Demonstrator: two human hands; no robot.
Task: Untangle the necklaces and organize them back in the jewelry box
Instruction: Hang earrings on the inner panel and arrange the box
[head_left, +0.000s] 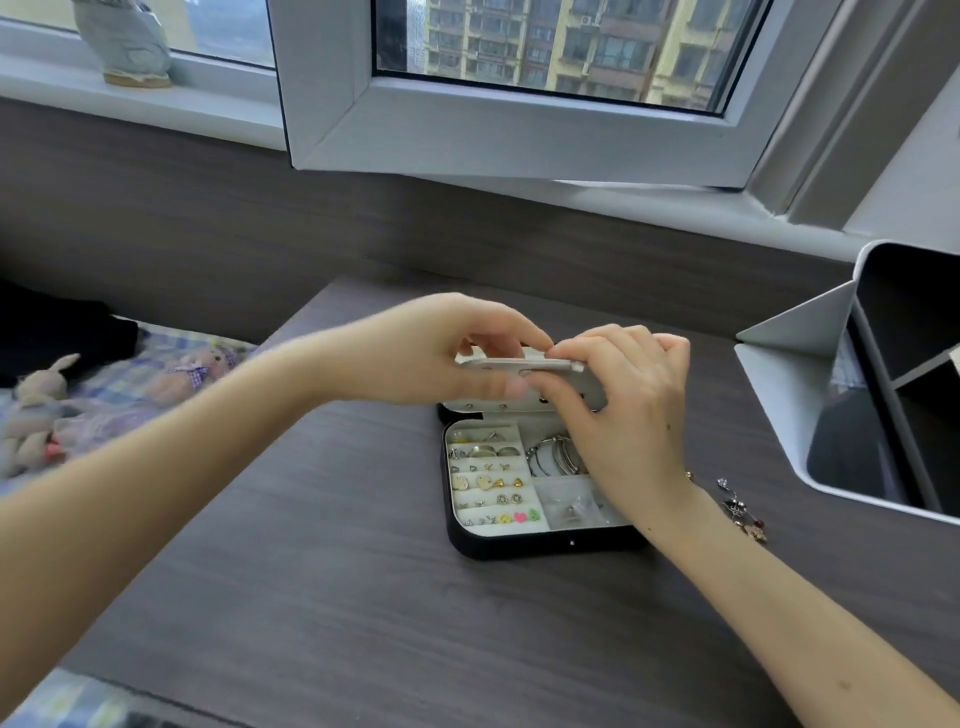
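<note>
A small black jewelry box (540, 543) with a pale lining lies open on the dark wooden table (322, 571). Its left side holds rows of earrings and rings (488, 480); bangles (553, 457) sit in the upper right compartment. Both hands are on the pale flap (506, 365) inside the raised lid. My left hand (441, 348) pinches the flap's left end. My right hand (628, 410) grips its right end with curled fingers. A tangle of necklaces (743, 512) with small charms lies on the table right of the box, beside my right wrist.
A white organizer (795, 410) with dark compartments stands at the right edge. An open window sash (509, 140) juts over the table's far side. Left of the table is a bed with stuffed toys (36, 415) and a checked cover.
</note>
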